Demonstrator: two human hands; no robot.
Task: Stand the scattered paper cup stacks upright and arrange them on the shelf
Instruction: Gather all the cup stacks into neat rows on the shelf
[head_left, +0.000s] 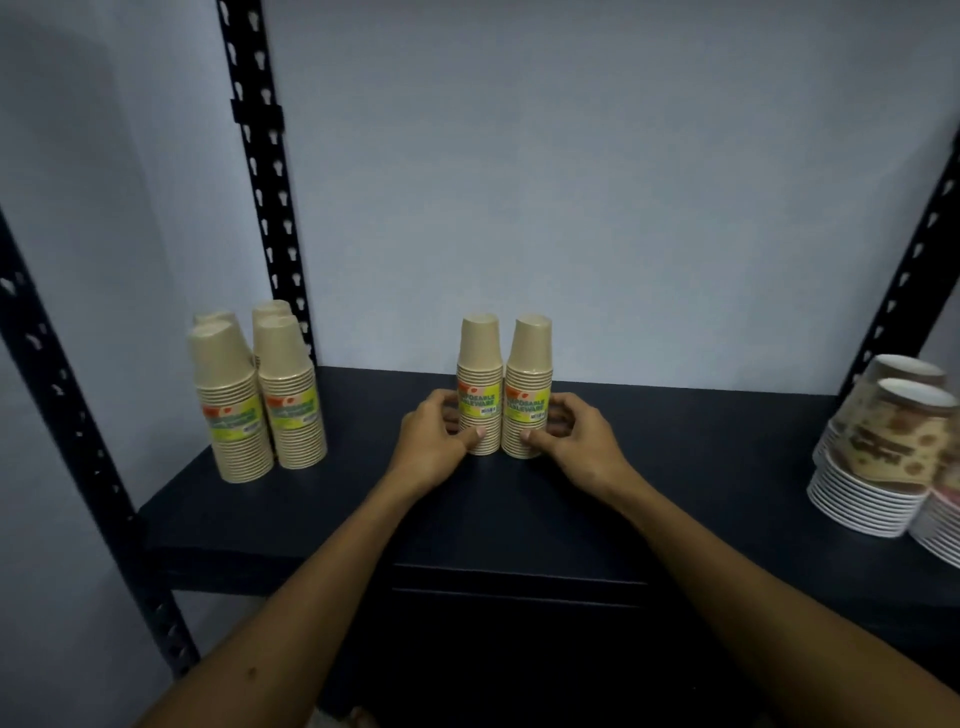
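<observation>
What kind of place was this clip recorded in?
Probably a storeroom or shop stockroom: a dark shelf on slotted metal uprights against a bare wall, stocked with labelled kraft cup stacks and patterned cups.

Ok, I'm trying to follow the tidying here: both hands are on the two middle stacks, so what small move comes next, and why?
Probably slide the pair left toward the group of four stacks. The left hand grips one stack, the right hand grips the other; both stand upright and touching, yet apart from that group on the shelf.
</observation>
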